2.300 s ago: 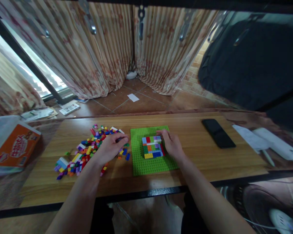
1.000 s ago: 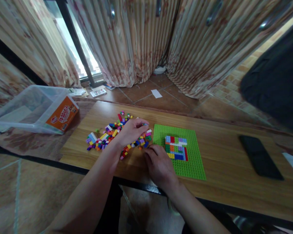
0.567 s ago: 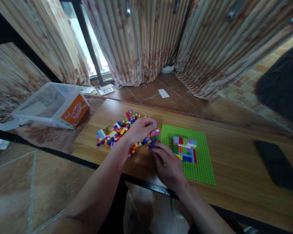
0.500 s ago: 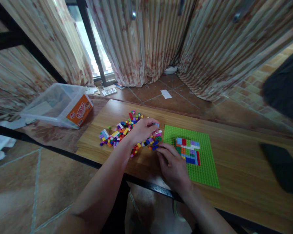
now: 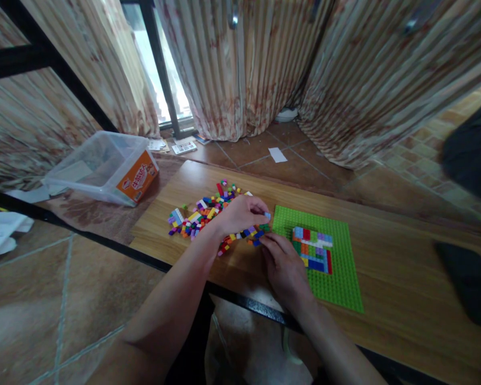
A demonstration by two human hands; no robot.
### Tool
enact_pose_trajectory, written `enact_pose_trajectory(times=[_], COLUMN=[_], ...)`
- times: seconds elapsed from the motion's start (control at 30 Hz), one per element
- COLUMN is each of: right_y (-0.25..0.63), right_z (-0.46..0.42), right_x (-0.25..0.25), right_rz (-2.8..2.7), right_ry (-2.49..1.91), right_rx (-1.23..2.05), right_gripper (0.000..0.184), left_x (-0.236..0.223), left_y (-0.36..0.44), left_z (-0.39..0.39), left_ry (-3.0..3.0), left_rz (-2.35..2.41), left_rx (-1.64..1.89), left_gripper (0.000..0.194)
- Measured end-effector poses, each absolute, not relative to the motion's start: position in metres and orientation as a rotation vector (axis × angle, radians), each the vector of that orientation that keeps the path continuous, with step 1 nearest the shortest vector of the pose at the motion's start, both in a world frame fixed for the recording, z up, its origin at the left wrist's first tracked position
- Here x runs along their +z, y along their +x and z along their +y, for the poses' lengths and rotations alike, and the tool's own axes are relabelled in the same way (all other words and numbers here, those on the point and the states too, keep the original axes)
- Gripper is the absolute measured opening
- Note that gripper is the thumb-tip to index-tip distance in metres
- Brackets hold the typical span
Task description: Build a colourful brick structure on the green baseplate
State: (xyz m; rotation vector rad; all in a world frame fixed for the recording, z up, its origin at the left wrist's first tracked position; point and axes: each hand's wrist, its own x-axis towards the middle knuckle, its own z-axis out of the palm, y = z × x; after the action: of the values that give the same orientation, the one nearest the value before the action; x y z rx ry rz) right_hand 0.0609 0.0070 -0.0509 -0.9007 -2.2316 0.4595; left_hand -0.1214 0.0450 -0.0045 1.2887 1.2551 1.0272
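Note:
My left hand [image 5: 242, 215] is above the right side of a loose pile of toy building bricks [image 5: 202, 216], its thumb and fingers pinched on a small light blue brick [image 5: 267, 215]. Lower and to the right, my right hand [image 5: 286, 267] rests by the pile's edge with its fingers pressed together near some dark blue bricks. Whatever is between those fingertips, if anything, is hidden. Beyond it lies a green studded baseplate [image 5: 340, 289], bearing a patch of joined bricks [image 5: 315, 248] in red, blue, white, orange and purple. My right hand covers the baseplate's left edge in part.
The wooden table [image 5: 396, 267] has a black edge along its near side. A dark flat object [image 5: 465, 280] lies at the right. To the left, a clear plastic bin [image 5: 100, 171] with an orange label stands off the table. Curtains [image 5: 272, 64] hang behind.
My left hand has shifted slightly right, toward the baseplate, and the light blue brick now shows at its fingertips. My right hand has barely moved. The whole view has shifted a little.

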Motion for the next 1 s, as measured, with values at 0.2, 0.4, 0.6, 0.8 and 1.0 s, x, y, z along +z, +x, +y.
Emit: enact_pose_trajectory(times=[0.2,0.4,0.6,0.8,1.0], right_y=[0.058,0.057,0.061,0.063,0.065], right_z=[0.008,0.007,0.007,0.009,0.008], right_x=[-0.054,-0.053,-0.060,-0.062,-0.064], right_rz=[-2.416,-2.424,-2.407,-2.400,-2.411], right_ry=[-0.894,-0.889,-0.838,-0.783,-0.784], right_rx=[0.340,0.317,0.290,0.251,0.223], right_gripper=[0.030,0.024,0.023,0.024,0.024], left_x=[-0.005,-0.010,-0.005,0.001,0.007], left_y=[-0.122,-0.122,-0.125,-0.128,-0.149], left_z=[0.044,0.044,0.038,0.028,0.030], left_ry=[1.370,1.525,1.905,2.152,2.142], left_rz=[1.193,1.221,1.577,1.687,1.601], left_rx=[0.987,0.944,0.654,0.438,0.594], left_gripper=[0.014,0.018,0.024,0.025,0.030])
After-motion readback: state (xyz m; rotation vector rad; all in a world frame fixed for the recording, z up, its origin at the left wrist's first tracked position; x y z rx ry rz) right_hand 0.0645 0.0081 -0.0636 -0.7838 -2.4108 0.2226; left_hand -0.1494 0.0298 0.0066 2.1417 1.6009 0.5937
